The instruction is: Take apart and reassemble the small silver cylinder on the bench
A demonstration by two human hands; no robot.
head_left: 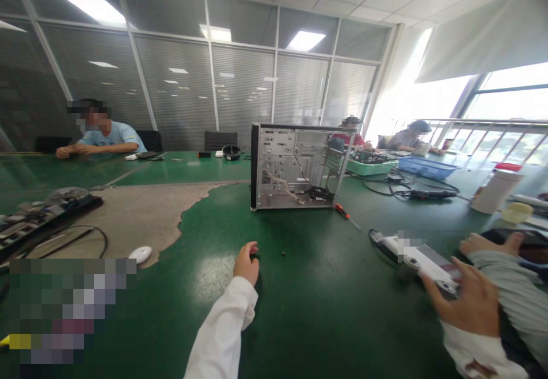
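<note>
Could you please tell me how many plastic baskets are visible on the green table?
2: a green basket beyond the right end of the open computer case, and a blue basket just right of the green one. The case could hide others.

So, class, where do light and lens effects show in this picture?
Head view: the window at right is washed out by daylight. Head view: a pale glare patch marks the green tabletop beside the left hand. Head view: lights reflect in the glass partition, whose frames lean at the far left, suggesting wide-angle distortion.
</note>
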